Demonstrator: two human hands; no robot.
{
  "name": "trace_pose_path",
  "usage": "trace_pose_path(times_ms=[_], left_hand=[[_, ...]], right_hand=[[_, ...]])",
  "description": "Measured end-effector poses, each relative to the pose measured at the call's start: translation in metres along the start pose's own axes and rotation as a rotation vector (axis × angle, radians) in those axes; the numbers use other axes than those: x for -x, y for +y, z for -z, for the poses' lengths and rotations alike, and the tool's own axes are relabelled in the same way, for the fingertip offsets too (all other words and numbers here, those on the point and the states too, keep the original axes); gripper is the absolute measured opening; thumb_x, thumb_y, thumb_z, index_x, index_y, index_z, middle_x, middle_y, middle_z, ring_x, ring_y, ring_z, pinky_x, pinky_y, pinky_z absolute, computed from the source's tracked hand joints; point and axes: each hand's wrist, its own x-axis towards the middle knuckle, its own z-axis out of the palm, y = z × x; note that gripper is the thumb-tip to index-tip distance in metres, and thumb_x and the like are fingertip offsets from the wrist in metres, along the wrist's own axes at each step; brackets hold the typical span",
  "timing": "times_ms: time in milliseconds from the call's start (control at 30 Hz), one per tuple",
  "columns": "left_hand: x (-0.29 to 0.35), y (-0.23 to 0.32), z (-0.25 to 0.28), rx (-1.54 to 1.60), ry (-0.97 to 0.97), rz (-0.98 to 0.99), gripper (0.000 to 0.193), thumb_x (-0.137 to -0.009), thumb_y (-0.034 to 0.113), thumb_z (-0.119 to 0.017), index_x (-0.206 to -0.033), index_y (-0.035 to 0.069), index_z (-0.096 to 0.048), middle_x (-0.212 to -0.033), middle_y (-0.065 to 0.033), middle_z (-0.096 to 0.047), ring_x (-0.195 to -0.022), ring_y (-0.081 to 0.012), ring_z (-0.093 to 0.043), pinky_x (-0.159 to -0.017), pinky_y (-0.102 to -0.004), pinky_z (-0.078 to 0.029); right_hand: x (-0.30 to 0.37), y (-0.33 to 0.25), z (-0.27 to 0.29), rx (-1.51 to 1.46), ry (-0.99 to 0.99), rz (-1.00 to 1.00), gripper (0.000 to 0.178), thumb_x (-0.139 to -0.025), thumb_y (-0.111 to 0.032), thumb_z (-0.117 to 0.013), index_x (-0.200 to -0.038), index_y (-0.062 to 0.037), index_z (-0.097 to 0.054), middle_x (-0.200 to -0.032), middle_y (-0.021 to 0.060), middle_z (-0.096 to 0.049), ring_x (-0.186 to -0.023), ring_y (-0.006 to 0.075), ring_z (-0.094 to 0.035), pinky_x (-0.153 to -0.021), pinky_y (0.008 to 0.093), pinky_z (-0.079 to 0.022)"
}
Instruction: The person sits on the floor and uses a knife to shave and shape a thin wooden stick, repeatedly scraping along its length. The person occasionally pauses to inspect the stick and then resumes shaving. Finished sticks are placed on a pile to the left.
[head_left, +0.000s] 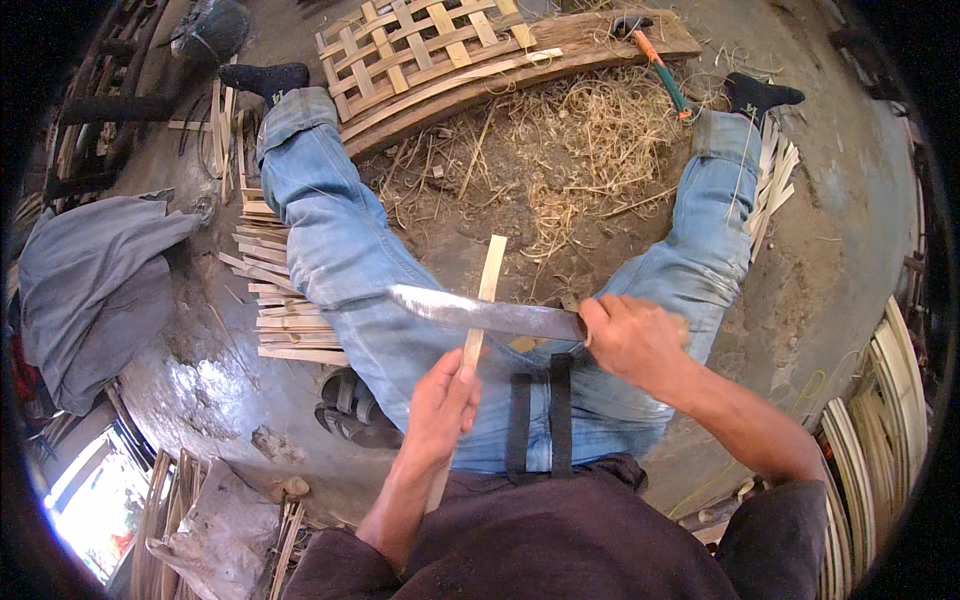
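A flat, pale bamboo strip [493, 262] stands up over my lap, its lower part running down behind my left hand [443, 405]. That hand is closed round the strip, thumb pressed along its face. My right hand [632, 338] grips the handle of a large knife [515, 318]. The broad steel blade reaches to the left and lies across the front of the strip, just above my left fingers. Most of the handle is hidden in my right fist. My legs in blue jeans [325, 215] are spread wide on either side.
Beyond my knees, a woven bamboo lattice [420, 45] rests on a wooden plank [590, 40], with an orange-handled hammer [660, 70] at its right. Shavings [590, 150] litter the floor. Cut strips [290, 320] lie beside my left leg, near a sandal [350, 400]. Long strips [850, 450] stand right.
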Motion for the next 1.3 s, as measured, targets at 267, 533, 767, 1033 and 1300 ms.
trace_pose_path(times_ms=[267,533,767,1033,1300], left_hand=[[-0.004,-0.004,-0.004,0.045,0.000,-0.024,0.036,-0.102,0.024,-0.045,-0.129,0.000,-0.052,-0.069,0.0027,-0.047,-0.051,-0.0030,-0.040,-0.044,-0.0190,-0.032],[-0.002,-0.001,-0.004,0.085,-0.039,0.029,0.037,-0.102,0.022,-0.046,-0.134,0.004,-0.051,-0.071,0.0029,-0.047,-0.052,-0.0029,-0.039,-0.044,-0.0187,-0.031],[0.004,-0.015,-0.002,0.102,-0.053,0.021,0.037,-0.101,0.023,-0.049,-0.135,0.008,-0.052,-0.071,0.0043,-0.045,-0.050,-0.0030,-0.037,-0.044,-0.0189,-0.030],[0.001,-0.022,-0.001,0.087,-0.184,-0.011,0.044,-0.104,0.033,-0.040,-0.131,0.000,-0.052,-0.064,0.0065,-0.040,-0.052,-0.0023,-0.036,-0.045,-0.0207,-0.031],[0.006,-0.012,0.004,-0.062,-0.131,-0.038,0.042,-0.105,0.032,-0.038,-0.124,0.000,-0.058,-0.067,0.0024,-0.048,-0.052,-0.0046,-0.041,-0.046,-0.0221,-0.036]], right_hand=[[-0.010,0.011,0.001,0.078,0.023,0.065,0.016,-0.079,-0.016,-0.063,-0.086,-0.0061,-0.052,-0.074,0.0122,-0.061,-0.066,0.0290,-0.067,-0.055,0.0408,-0.055],[-0.016,0.011,0.009,-0.016,0.005,-0.060,0.012,-0.081,-0.012,-0.058,-0.087,-0.0040,-0.051,-0.076,0.0171,-0.061,-0.067,0.0361,-0.066,-0.055,0.0453,-0.054],[-0.027,0.044,0.014,-0.068,0.123,-0.163,0.010,-0.084,-0.012,-0.053,-0.087,-0.0028,-0.049,-0.071,0.0150,-0.061,-0.066,0.0389,-0.066,-0.055,0.0459,-0.054],[-0.022,0.039,0.006,-0.035,0.312,-0.192,0.014,-0.074,-0.009,-0.063,-0.081,-0.0062,-0.052,-0.069,0.0158,-0.058,-0.063,0.0338,-0.063,-0.055,0.0461,-0.050],[-0.012,0.013,0.011,-0.086,0.037,-0.130,0.016,-0.080,-0.013,-0.059,-0.091,-0.0046,-0.051,-0.077,0.0174,-0.062,-0.069,0.0359,-0.065,-0.059,0.0465,-0.053]])
